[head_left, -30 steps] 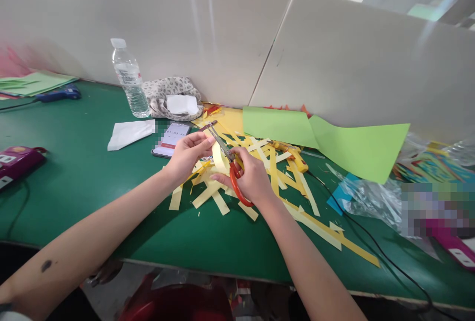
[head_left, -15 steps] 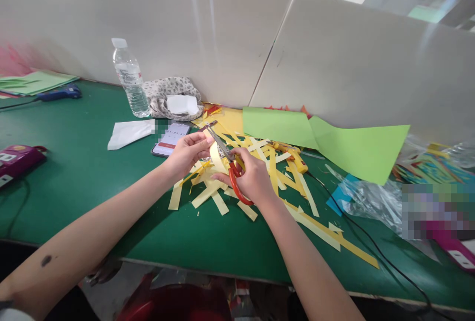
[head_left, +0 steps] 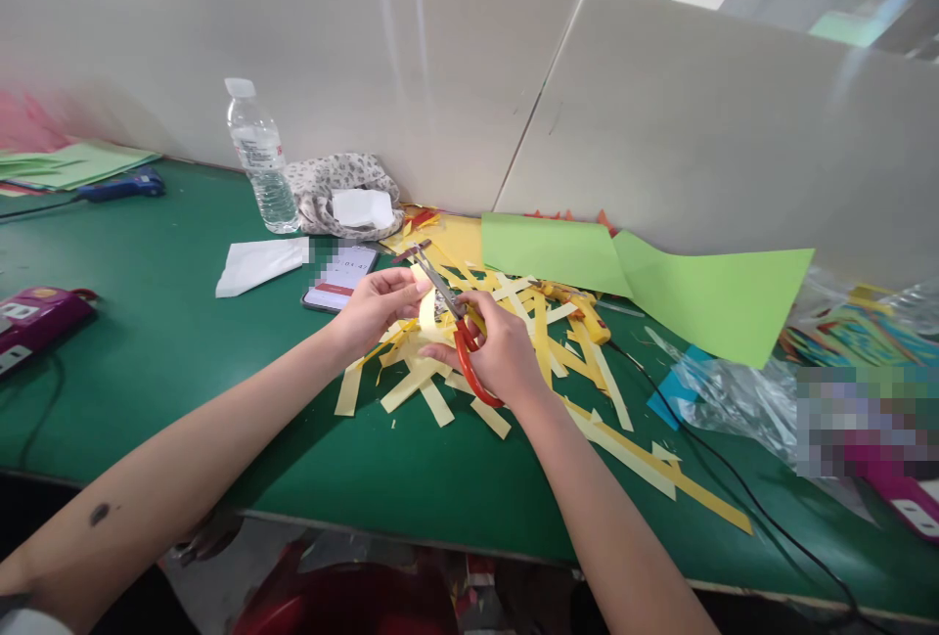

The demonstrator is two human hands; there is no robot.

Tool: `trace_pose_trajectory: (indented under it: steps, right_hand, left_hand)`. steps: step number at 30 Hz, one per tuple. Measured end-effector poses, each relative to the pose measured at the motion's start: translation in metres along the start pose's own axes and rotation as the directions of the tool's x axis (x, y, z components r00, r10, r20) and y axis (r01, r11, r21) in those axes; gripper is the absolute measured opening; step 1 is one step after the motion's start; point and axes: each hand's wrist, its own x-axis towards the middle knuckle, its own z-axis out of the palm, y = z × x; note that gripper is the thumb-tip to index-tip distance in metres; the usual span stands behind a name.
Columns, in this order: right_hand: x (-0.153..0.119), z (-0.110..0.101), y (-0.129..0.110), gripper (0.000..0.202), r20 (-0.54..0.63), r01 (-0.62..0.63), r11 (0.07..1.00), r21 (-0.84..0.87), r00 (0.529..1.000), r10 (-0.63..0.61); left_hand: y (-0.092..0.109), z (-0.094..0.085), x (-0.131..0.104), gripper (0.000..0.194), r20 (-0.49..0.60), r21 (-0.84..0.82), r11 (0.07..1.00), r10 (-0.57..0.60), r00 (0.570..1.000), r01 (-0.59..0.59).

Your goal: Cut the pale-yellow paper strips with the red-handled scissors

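Pinching paper strip [head_left: 426, 320], left fingers [head_left: 400, 297]; right fingers [head_left: 443, 353] holding scissors [head_left: 464, 359]; green tabletop [head_left: 396, 488], grey partition [head_left: 330, 58] behind.

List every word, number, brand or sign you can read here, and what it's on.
Phone screen: timer-like digits, blurred; the end looks like "47", the rest is unsure.
Bottle label: dark print and a red mark, too small to read.
Purple block at the left edge: orange marking, unreadable.
No other text is readable.

The head-worn camera looks forward and down across the nearby green table [head_left: 168, 351] towards grey panels [head_left: 330, 48].
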Motion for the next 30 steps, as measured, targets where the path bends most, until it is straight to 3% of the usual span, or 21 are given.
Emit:
trace_pose_trajectory:
  steps: [10, 22, 26, 30]
  right_hand:
    - [0.0012, -0.0016, 0.0005, 0.06, 0.038, -0.009, 1.0, -0.002, 0.999, 0.009]
    - [0.0021, 0.0007, 0.0025, 0.046, -0.052, 0.025, 0.999, 0.039, 0.998, -0.023]
    - [0.0029, 0.0003, 0.0036, 0.043, -0.157, -0.052, 0.988, 0.147, 0.985, 0.075]
    - [0.0034, -0.0008, 0.0079, 0.042, -0.159, -0.139, 0.953, 0.269, 0.97, 0.186]
  left_hand:
    - [-0.0024, -0.0011, 0.0006, 0.012, 0.05, 0.012, 1.0, -0.013, 0.999, 0.012]
    - [-0.0055, -0.0017, 0.0004, 0.015, 0.034, 0.067, 0.997, -0.03, 0.999, 0.028]
    - [-0.0066, -0.0011, 0.0012, 0.016, 0.025, 0.09, 0.995, -0.044, 0.999, 0.041]
    - [-0.0075, -0.0023, 0.003, 0.016, -0.067, 0.118, 0.992, -0.036, 0.997, 0.043]
